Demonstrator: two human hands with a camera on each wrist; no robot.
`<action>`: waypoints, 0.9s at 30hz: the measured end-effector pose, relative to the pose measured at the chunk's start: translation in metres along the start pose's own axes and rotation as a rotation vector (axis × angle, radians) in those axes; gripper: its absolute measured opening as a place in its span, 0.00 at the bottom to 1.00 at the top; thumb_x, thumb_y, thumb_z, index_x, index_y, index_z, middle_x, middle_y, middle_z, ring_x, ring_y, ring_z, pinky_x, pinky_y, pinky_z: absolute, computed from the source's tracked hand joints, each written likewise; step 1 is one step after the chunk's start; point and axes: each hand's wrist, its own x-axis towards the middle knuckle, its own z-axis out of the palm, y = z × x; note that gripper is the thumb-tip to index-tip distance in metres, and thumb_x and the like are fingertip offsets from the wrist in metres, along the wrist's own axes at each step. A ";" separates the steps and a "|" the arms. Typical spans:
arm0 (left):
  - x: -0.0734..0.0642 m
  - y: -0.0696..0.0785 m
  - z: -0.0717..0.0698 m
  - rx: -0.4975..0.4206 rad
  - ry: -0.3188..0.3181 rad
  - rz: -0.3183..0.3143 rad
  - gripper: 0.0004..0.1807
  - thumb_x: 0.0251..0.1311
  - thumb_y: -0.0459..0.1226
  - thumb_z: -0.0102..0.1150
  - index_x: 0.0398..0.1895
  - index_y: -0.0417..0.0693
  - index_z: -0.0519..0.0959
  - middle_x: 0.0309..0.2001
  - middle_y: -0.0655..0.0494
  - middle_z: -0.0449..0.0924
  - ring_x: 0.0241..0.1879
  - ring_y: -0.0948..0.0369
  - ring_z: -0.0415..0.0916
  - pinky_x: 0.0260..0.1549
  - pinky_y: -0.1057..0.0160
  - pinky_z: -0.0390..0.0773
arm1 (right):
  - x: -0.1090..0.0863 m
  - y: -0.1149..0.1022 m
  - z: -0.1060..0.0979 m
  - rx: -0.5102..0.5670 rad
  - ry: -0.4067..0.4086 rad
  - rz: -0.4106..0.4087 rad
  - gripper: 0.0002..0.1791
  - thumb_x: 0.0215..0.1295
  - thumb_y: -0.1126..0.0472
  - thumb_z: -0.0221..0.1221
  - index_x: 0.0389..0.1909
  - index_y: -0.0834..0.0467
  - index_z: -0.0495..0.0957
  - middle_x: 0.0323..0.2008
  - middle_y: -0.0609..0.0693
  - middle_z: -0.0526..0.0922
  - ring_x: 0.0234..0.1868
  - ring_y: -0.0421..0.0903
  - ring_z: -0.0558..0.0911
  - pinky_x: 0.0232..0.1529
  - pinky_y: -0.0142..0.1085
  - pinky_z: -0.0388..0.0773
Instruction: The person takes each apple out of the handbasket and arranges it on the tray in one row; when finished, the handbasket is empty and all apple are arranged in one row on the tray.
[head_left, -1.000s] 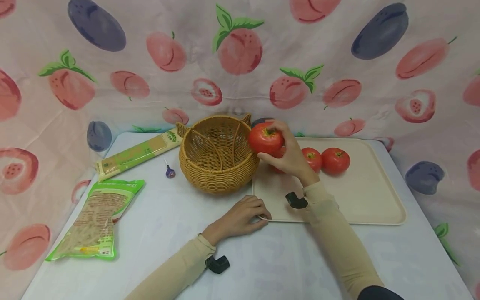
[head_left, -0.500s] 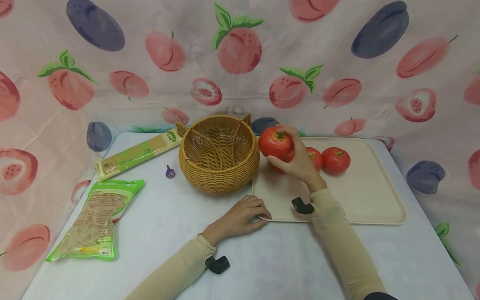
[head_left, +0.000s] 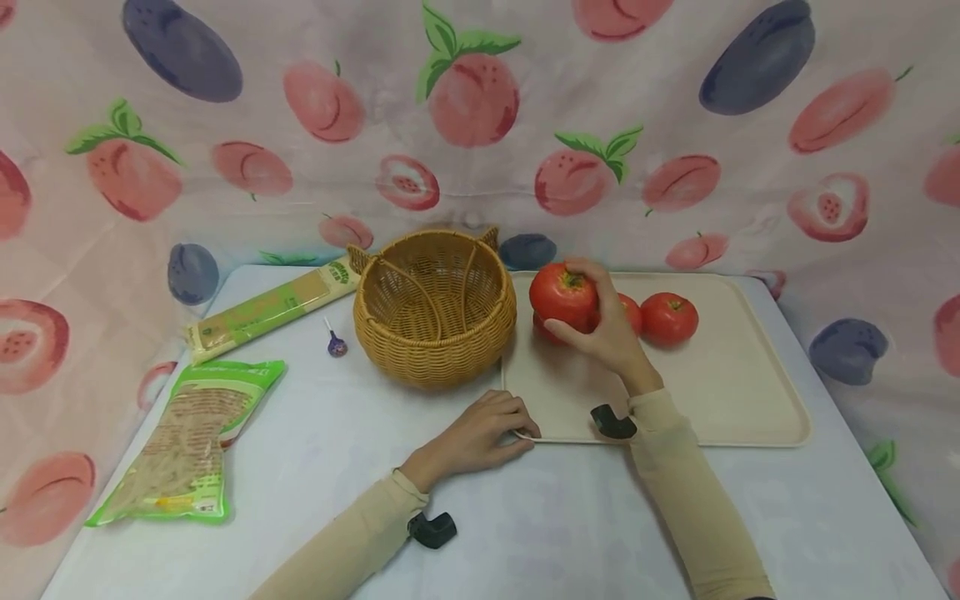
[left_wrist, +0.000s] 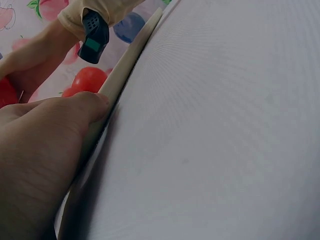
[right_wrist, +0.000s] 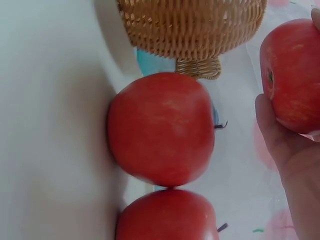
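In the head view my right hand (head_left: 618, 333) grips a red apple (head_left: 562, 293) between thumb and fingers, above the left part of the beige tray (head_left: 720, 392). Another apple (head_left: 549, 330) is mostly hidden below it, and two more, one partly covered by the hand, sit to its right, the outer apple (head_left: 669, 319) fully visible. The right wrist view shows the held apple (right_wrist: 295, 75) raised off the tray, apart from a standing apple (right_wrist: 162, 129) with its stem. My left hand (head_left: 480, 435) holds the tray's near left corner, its thumb on the rim in the left wrist view.
A wicker basket (head_left: 435, 358) stands just left of the tray, nothing visible inside. Farther left lie a long green packet (head_left: 273, 310), a lollipop (head_left: 336, 343) and a green-edged bag (head_left: 187, 442). A fruit-patterned cloth (head_left: 465, 192) hangs behind the table.
My right hand has carried the apple rightward and slightly down, from beside the basket's rim to over the tray. My left hand has stayed at the tray's corner.
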 end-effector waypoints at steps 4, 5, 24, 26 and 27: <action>0.000 -0.001 0.000 0.009 0.007 0.008 0.05 0.60 0.44 0.60 0.38 0.60 0.82 0.36 0.70 0.75 0.44 0.69 0.70 0.54 0.67 0.66 | -0.003 0.001 -0.003 -0.020 0.004 0.028 0.41 0.49 0.71 0.68 0.63 0.61 0.59 0.66 0.56 0.62 0.65 0.50 0.65 0.64 0.53 0.63; 0.000 -0.001 0.001 0.009 0.012 0.013 0.05 0.59 0.43 0.60 0.38 0.60 0.82 0.36 0.70 0.75 0.43 0.69 0.70 0.53 0.67 0.66 | -0.003 0.001 -0.004 -0.022 0.006 0.032 0.41 0.49 0.70 0.68 0.63 0.60 0.59 0.66 0.55 0.63 0.65 0.50 0.65 0.64 0.53 0.63; 0.000 -0.001 -0.001 -0.021 0.014 0.006 0.05 0.59 0.42 0.61 0.37 0.59 0.82 0.36 0.70 0.76 0.41 0.70 0.70 0.49 0.67 0.67 | -0.016 0.021 -0.025 -0.031 0.034 0.167 0.44 0.51 0.67 0.68 0.67 0.51 0.56 0.65 0.48 0.62 0.64 0.46 0.63 0.62 0.52 0.65; -0.001 -0.001 0.001 -0.025 0.020 0.013 0.05 0.59 0.43 0.61 0.37 0.59 0.82 0.36 0.69 0.76 0.42 0.70 0.70 0.50 0.67 0.67 | -0.018 0.029 -0.028 -0.038 0.039 0.193 0.45 0.51 0.65 0.69 0.67 0.46 0.56 0.65 0.47 0.62 0.64 0.46 0.63 0.62 0.52 0.65; -0.001 -0.001 0.002 -0.026 0.022 0.014 0.05 0.59 0.43 0.61 0.37 0.59 0.82 0.36 0.69 0.76 0.42 0.70 0.70 0.50 0.67 0.67 | -0.019 0.033 -0.030 -0.047 0.042 0.206 0.45 0.51 0.64 0.69 0.67 0.44 0.55 0.65 0.47 0.62 0.64 0.46 0.63 0.62 0.53 0.65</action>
